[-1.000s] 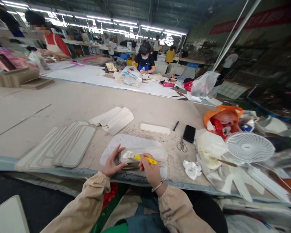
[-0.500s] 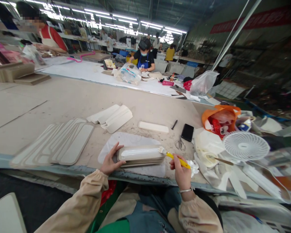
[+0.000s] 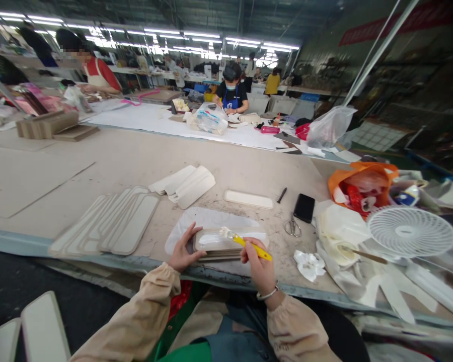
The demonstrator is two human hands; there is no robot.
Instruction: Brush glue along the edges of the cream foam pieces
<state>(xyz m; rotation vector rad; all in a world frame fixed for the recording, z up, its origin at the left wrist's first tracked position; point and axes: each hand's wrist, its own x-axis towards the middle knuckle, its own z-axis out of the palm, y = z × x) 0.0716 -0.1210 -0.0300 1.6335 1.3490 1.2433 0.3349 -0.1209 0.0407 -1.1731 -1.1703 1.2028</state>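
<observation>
one yellow-handled brush (image 3: 238, 240), one black phone (image 3: 304, 207), one pair of scissors (image 3: 292, 220), one orange bag (image 3: 340, 178)

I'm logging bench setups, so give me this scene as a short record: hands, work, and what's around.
Left hand: spread at the left end of the panel stack
Right hand: holding a yellow brush
Brush tip: white-coated, at the top panel; exact contact unclear
Under stack: white sheet
Left of stack: overlapping panels
Beyond stack: white strips, one lone panel
Right of stack: scissors, phone, crumpled white piece
Across: co-worker in a blue apron
</observation>
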